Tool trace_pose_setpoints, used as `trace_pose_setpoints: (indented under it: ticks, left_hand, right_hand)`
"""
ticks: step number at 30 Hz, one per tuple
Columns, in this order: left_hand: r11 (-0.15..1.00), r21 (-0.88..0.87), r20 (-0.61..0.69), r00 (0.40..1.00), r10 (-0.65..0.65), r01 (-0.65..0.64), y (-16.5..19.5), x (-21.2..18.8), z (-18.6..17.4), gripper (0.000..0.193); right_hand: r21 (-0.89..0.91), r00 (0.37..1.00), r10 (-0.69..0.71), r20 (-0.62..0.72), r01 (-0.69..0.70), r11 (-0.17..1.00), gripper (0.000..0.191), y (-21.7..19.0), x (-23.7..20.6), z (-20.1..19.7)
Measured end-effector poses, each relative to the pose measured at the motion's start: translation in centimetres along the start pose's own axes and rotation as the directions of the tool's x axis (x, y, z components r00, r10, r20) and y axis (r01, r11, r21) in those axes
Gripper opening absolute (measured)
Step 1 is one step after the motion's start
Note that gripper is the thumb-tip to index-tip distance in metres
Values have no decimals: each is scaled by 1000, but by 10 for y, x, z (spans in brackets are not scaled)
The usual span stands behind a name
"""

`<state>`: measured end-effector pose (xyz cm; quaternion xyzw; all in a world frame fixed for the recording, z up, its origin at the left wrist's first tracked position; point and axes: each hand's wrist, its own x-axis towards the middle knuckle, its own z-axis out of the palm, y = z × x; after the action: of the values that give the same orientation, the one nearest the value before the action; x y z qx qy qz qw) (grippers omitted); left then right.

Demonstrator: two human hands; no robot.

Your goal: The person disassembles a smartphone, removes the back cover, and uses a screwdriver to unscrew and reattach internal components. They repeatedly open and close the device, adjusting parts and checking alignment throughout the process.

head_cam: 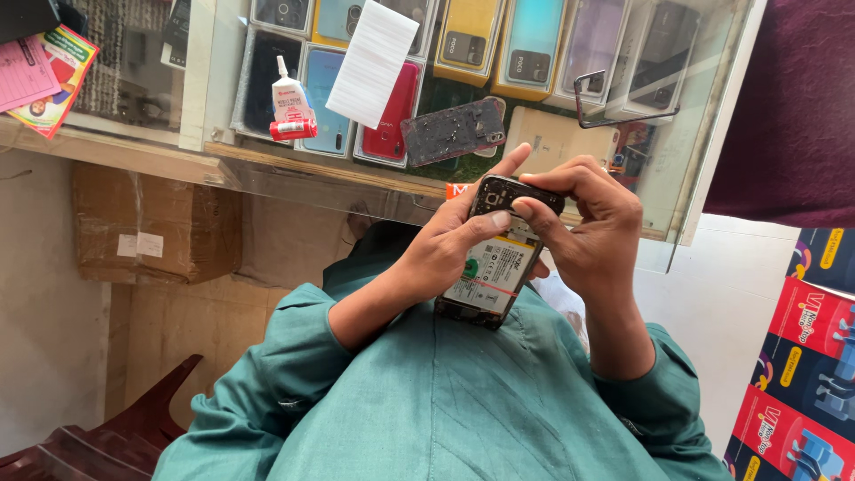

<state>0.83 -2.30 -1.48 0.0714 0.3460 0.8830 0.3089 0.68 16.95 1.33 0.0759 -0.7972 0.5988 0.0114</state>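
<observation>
An opened phone [492, 267], battery exposed, is held between both hands above the lap. The left hand [445, 245] is closed round its side, thumb on the camera end; the right hand [592, 227] pinches its top edge. A slip there could probably drop it. Beyond the hands, a glass case [214, 71] holds boxed phones [534, 40]; a glue bottle [289, 102] rests on top.

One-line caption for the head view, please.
Both hands, left hand and right hand, hold an opened phone above a glass counter.
</observation>
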Motion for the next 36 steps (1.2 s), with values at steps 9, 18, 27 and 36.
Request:
trace_pose_setpoints:
  ticks: [9,18,27,36]
  left_hand:
    - [988,-150,17,999,29,-26,-5,0,-1,74]
    - [990,-141,-42,999,-31,25,-5,0,-1,70]
    - [919,-381,64,995,-78,97,1,2,-3,79]
    - [938,-294,17,983,-185,182,-1,9,-15,65]
  right_hand:
    - [124,1000,-5,-10,6,992,18,7,-4,-7]
    - [176,997,71,-25,-66,982,17,9,-3,-3]
    - [188,999,23,-25,-18,982,19,19,-4,1]
    - [123,999,-13,31,9,992,18,19,2,8]
